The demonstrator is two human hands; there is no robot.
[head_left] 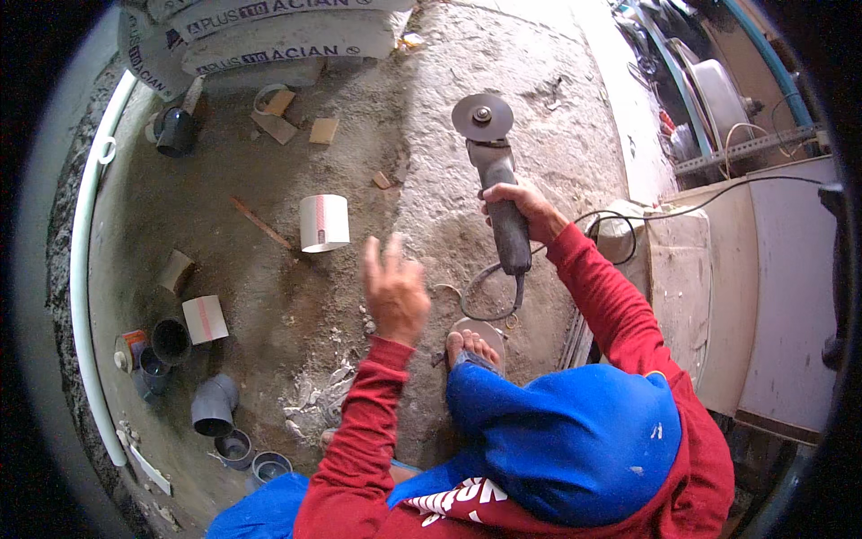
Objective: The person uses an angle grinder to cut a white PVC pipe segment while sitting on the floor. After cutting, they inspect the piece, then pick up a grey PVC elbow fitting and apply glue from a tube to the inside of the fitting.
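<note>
My right hand (530, 208) is wrapped round the dark body of an angle grinder (510, 242), held up over the ground with its round cutting disc (496, 118) at the far end. A black cord loops from the grinder's near end. My left hand (395, 292) is raised in the middle, fingers stretched and apart, with nothing in it. Just beyond it on the left, apart from its fingers, a short cut piece of white pipe (314, 226) with a red printed stripe lies on the ground.
Grey pipe fittings (214, 402) and another striped white pipe piece (206, 319) lie at the left. Broken tile pieces (324, 131) are scattered near stacked white sacks (278, 36). A long white pipe (83, 260) runs along the left wall. Boxes (678, 260) stand at the right.
</note>
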